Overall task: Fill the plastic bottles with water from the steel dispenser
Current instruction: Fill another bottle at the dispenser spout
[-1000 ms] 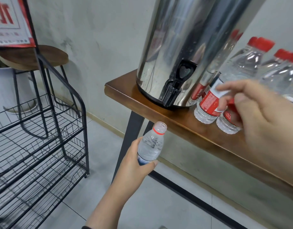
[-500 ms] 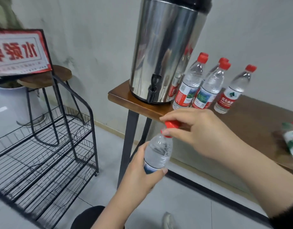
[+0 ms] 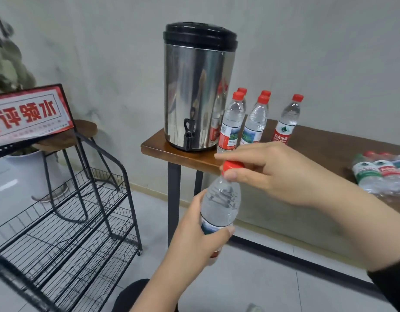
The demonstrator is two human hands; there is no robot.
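The right hand (image 3: 273, 174) has come from the table to pinch the red cap (image 3: 232, 165).

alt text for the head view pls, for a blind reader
Left hand grips a clear plastic bottle while the right hand pinches its red cap, in front of a wooden table holding a steel dispenser.

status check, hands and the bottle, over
Left hand grips bottle body. Right hand pinches red cap on its neck. Steel dispenser on table, path unobstructed.
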